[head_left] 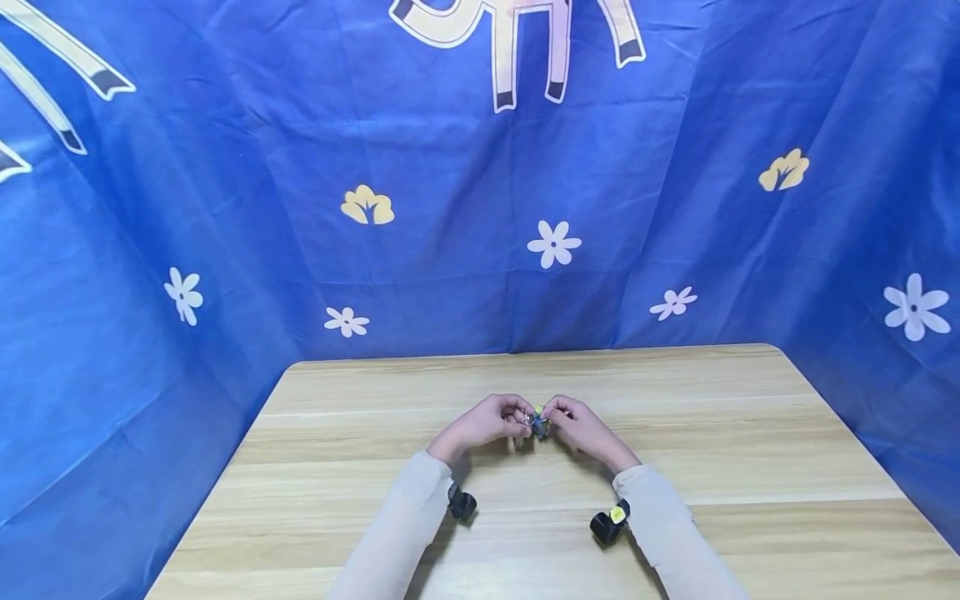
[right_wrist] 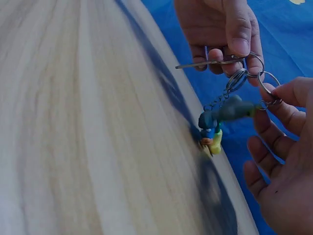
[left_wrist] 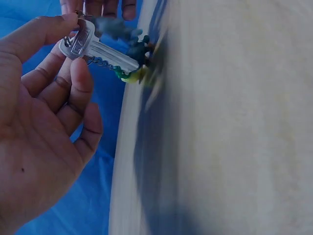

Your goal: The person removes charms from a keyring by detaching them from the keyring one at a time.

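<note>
Over the middle of the table, my left hand [head_left: 487, 421] and right hand [head_left: 585, 429] are close together with linked key rings between them. In the left wrist view, my left thumb and fingers pinch the head of a silver key [left_wrist: 105, 50]. My right thumb and fingers pinch a metal key ring [right_wrist: 269, 78] in the right wrist view. It links to another ring at the left fingertips. A grey-green figurine charm [right_wrist: 232, 111] hangs beside the right fingers, blurred. Below it dangle a short chain [right_wrist: 211, 105] and a yellow and blue charm [right_wrist: 216, 142].
The light wood-grain table [head_left: 337, 500] spreads around both hands, its far edge against a blue printed curtain [head_left: 450, 250]. Black wrist cameras sit on both forearms, the left camera [head_left: 462, 504] and the right camera [head_left: 606, 527], close above the tabletop.
</note>
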### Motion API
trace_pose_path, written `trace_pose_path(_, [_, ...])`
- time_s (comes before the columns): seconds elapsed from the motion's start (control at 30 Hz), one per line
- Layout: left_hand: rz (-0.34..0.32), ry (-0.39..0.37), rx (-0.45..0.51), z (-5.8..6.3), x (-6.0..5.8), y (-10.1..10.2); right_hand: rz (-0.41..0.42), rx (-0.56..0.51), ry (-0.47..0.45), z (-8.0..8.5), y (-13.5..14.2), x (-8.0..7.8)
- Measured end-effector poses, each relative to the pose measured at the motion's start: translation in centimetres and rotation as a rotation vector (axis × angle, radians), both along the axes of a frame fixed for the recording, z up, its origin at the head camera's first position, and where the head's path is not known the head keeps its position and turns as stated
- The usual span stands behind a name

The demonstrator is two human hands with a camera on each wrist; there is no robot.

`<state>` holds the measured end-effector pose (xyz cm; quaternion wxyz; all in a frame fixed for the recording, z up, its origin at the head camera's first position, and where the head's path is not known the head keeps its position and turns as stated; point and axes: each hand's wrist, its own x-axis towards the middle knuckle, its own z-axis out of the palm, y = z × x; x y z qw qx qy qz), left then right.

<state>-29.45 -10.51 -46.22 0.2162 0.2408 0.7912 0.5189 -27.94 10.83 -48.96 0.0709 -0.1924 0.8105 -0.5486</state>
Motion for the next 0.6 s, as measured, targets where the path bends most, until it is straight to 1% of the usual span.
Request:
trace_pose_path(0.1, [0.015,0.023,0.005,0.3,0.0,0.1,-0.003,-0.053,0.008,0.1,0.1,0.1])
trace_pose_path(0.17, [0.029,0.048,0.005,0.6,0.0,0.1,0.016,-0.099,0.043,0.2,0.2,0.1])
trace_pose_path(0.27, [0.050,0.106,-0.010,0.9,0.0,0.1,0.037,-0.161,0.064,0.6,0.2,0.3])
trace_pose_path(0.33, [0.069,0.151,-0.037,1.0,0.0,0.1,0.052,-0.184,0.055,0.9,0.2,0.3])
trace_pose_path(0.4, [0.086,0.191,-0.059,1.0,0.0,0.1,0.049,-0.194,0.010,1.2,0.1,0.4])
trace_pose_path(0.43, [0.091,0.207,-0.067,1.0,-0.1,0.1,0.051,-0.195,0.003,1.4,0.1,0.4])
trace_pose_path(0.5, [0.099,0.214,-0.074,1.0,-0.1,0.1,0.047,-0.193,-0.015,1.6,0.1,0.4])
trace_pose_path(0.6, [0.093,0.191,-0.058,1.0,-0.1,0.1,0.041,-0.196,-0.026,1.7,0.0,0.5])
